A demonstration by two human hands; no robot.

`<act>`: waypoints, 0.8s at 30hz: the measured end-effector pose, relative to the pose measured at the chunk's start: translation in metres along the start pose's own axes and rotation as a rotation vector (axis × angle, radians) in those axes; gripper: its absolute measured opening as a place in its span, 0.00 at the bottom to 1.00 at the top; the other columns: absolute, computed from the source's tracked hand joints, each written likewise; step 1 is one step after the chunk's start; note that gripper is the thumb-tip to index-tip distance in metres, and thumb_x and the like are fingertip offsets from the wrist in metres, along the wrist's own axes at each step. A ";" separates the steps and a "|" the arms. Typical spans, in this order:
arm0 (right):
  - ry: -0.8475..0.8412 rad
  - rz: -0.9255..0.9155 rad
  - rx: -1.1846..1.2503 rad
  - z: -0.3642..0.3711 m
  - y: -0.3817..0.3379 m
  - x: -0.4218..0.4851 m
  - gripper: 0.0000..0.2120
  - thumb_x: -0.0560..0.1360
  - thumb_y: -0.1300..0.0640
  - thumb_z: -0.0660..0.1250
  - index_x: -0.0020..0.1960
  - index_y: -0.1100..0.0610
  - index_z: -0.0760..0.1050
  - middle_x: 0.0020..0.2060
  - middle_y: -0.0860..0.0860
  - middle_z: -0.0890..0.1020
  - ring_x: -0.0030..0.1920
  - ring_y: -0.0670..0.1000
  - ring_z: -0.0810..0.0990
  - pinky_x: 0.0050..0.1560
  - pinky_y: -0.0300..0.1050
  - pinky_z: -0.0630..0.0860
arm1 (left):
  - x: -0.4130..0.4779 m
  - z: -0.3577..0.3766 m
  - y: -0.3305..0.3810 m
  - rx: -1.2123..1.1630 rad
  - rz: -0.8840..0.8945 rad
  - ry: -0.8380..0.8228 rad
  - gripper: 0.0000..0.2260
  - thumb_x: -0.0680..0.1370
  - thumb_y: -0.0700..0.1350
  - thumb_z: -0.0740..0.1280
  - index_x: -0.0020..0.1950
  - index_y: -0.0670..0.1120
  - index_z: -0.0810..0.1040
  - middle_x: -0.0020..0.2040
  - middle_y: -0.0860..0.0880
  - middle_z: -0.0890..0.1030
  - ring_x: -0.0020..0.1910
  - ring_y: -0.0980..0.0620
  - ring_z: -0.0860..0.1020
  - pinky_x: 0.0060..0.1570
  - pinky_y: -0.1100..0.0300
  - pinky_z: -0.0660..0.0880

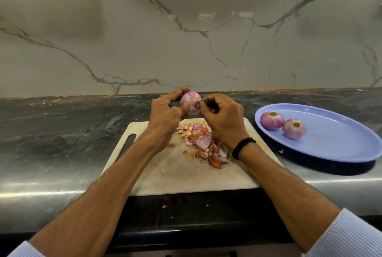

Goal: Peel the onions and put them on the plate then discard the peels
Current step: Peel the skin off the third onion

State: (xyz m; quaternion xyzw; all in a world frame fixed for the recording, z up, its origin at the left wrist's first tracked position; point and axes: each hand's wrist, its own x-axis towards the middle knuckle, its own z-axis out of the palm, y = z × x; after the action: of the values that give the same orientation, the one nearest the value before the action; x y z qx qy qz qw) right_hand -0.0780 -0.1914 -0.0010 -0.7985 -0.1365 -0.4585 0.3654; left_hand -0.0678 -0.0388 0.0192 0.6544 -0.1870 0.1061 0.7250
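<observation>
- 2 round, peeled, pink-purple onions (271,120) sit side by side on the wide blue oval plastic plate (334,153). The plate stands just to the right of the flat white plastic cutting board (165,172).
- 1 more small pink onion (191,101) is up in the air over the far edge of the board. It is not on the plate yet.
- The left hand (165,110) grips this onion. Its fingers (179,91) curl round the far side and the thumb presses on the near side.
- The right hand (223,118) has its fingers closed in a pinch at the brown tip on the onion's right end. I cannot tell if they hold a bit of skin or the tip itself.
- The held onion looks smooth and almost bare, so I think its peeling is nearly done.
- A pile of dry orange-brown and pink onion peels (201,143) lies on the board, under the hands. None of it has been thrown away.
- A few tiny peel crumbs lie on the dark shiny stone counter (62,132), far behind and to the left of the board.
- I see no unpeeled onion near the board, so this may be the last 1.
- Left to do: finish this onion, put it on the plate with the other 2, then gather the peels and throw them out.
- No bin shows near the board.
</observation>
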 end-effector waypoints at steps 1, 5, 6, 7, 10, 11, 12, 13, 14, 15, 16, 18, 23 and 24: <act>-0.006 0.006 0.003 0.000 -0.001 -0.001 0.03 0.74 0.58 0.71 0.46 0.58 0.80 0.39 0.50 0.82 0.38 0.45 0.78 0.41 0.31 0.75 | -0.001 0.001 0.001 -0.007 -0.006 -0.009 0.15 0.78 0.31 0.67 0.60 0.47 0.80 0.58 0.50 0.81 0.59 0.45 0.81 0.54 0.52 0.82; -0.049 0.053 0.003 -0.001 -0.002 -0.002 0.04 0.73 0.59 0.73 0.43 0.58 0.78 0.37 0.50 0.80 0.37 0.46 0.77 0.39 0.33 0.75 | -0.004 0.003 0.003 -0.033 -0.036 -0.053 0.15 0.79 0.30 0.65 0.57 0.47 0.81 0.57 0.49 0.82 0.56 0.46 0.83 0.50 0.57 0.82; -0.049 0.083 0.009 -0.001 -0.001 -0.001 0.05 0.73 0.58 0.73 0.42 0.58 0.77 0.36 0.49 0.80 0.37 0.46 0.77 0.39 0.34 0.76 | -0.003 0.003 0.004 -0.054 -0.054 -0.058 0.15 0.79 0.29 0.64 0.57 0.47 0.81 0.57 0.47 0.82 0.56 0.45 0.83 0.50 0.56 0.83; -0.043 0.114 0.017 -0.001 0.001 0.000 0.05 0.73 0.58 0.73 0.43 0.58 0.77 0.36 0.49 0.80 0.37 0.46 0.77 0.39 0.34 0.76 | -0.003 0.003 0.004 -0.079 -0.077 -0.060 0.15 0.79 0.29 0.64 0.57 0.45 0.81 0.58 0.45 0.82 0.55 0.45 0.84 0.50 0.55 0.83; -0.009 0.143 0.039 -0.002 0.000 0.002 0.04 0.74 0.58 0.71 0.44 0.57 0.78 0.38 0.49 0.81 0.38 0.46 0.78 0.38 0.30 0.74 | -0.001 0.003 0.005 -0.121 -0.122 -0.062 0.14 0.81 0.29 0.61 0.59 0.41 0.80 0.56 0.43 0.83 0.52 0.48 0.84 0.48 0.56 0.83; 0.003 0.124 0.046 -0.002 -0.001 0.001 0.03 0.74 0.58 0.71 0.46 0.57 0.78 0.39 0.49 0.81 0.38 0.46 0.78 0.39 0.30 0.74 | -0.001 0.003 0.005 -0.116 -0.124 -0.054 0.14 0.81 0.29 0.60 0.59 0.41 0.80 0.55 0.44 0.83 0.51 0.49 0.84 0.48 0.56 0.83; 0.014 0.092 0.047 -0.002 -0.003 0.001 0.02 0.75 0.60 0.70 0.47 0.58 0.78 0.40 0.49 0.81 0.40 0.46 0.78 0.40 0.31 0.75 | 0.000 0.003 0.005 -0.103 -0.123 -0.041 0.14 0.82 0.30 0.60 0.58 0.42 0.80 0.54 0.45 0.83 0.50 0.50 0.84 0.48 0.56 0.83; 0.021 0.055 0.042 -0.002 -0.004 0.001 0.03 0.75 0.61 0.68 0.49 0.58 0.78 0.42 0.50 0.81 0.41 0.46 0.78 0.42 0.32 0.76 | 0.000 0.002 0.004 -0.090 -0.122 -0.028 0.14 0.82 0.30 0.60 0.57 0.43 0.80 0.53 0.46 0.83 0.50 0.51 0.83 0.49 0.56 0.83; 0.021 0.019 0.033 -0.001 -0.005 0.000 0.05 0.76 0.63 0.67 0.51 0.59 0.78 0.44 0.50 0.81 0.43 0.47 0.78 0.44 0.33 0.76 | 0.000 0.002 0.005 -0.082 -0.120 -0.019 0.14 0.82 0.31 0.59 0.56 0.44 0.81 0.53 0.48 0.83 0.50 0.52 0.83 0.50 0.56 0.83; 0.016 -0.008 0.023 0.000 -0.005 0.000 0.06 0.76 0.64 0.66 0.52 0.60 0.79 0.46 0.51 0.81 0.45 0.47 0.78 0.46 0.34 0.76 | 0.000 0.002 0.005 -0.078 -0.117 -0.013 0.14 0.82 0.31 0.59 0.55 0.46 0.81 0.52 0.48 0.83 0.49 0.52 0.83 0.50 0.56 0.83; 0.005 -0.027 0.015 0.000 -0.004 0.000 0.07 0.76 0.64 0.66 0.54 0.60 0.79 0.47 0.52 0.81 0.47 0.47 0.78 0.47 0.33 0.75 | 0.000 0.002 0.005 -0.077 -0.114 -0.009 0.14 0.82 0.32 0.60 0.53 0.47 0.81 0.52 0.49 0.83 0.49 0.52 0.83 0.49 0.56 0.83; -0.019 -0.046 0.009 0.002 -0.004 -0.001 0.08 0.77 0.61 0.68 0.56 0.59 0.79 0.49 0.53 0.81 0.48 0.46 0.78 0.49 0.29 0.73 | 0.001 0.002 0.005 -0.074 -0.109 -0.008 0.13 0.82 0.32 0.60 0.53 0.47 0.80 0.52 0.48 0.82 0.50 0.51 0.83 0.50 0.56 0.83; -0.012 -0.022 0.029 0.002 -0.002 0.000 0.06 0.77 0.56 0.69 0.51 0.58 0.79 0.45 0.51 0.81 0.45 0.46 0.77 0.45 0.28 0.73 | 0.000 0.001 0.004 -0.016 -0.090 -0.021 0.14 0.82 0.31 0.61 0.64 0.39 0.79 0.59 0.42 0.81 0.56 0.44 0.82 0.53 0.52 0.83; -0.002 -0.021 0.020 0.002 -0.001 0.000 0.06 0.77 0.57 0.69 0.50 0.59 0.79 0.44 0.51 0.81 0.44 0.46 0.77 0.44 0.27 0.71 | 0.000 0.001 0.004 0.006 -0.077 -0.022 0.14 0.82 0.31 0.61 0.65 0.39 0.79 0.60 0.42 0.81 0.56 0.44 0.82 0.53 0.53 0.83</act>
State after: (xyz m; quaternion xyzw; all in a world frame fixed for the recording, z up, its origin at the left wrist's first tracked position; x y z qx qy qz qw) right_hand -0.0775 -0.1894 -0.0011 -0.7938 -0.1497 -0.4601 0.3685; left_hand -0.0700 -0.0394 0.0231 0.6642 -0.1693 0.0717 0.7246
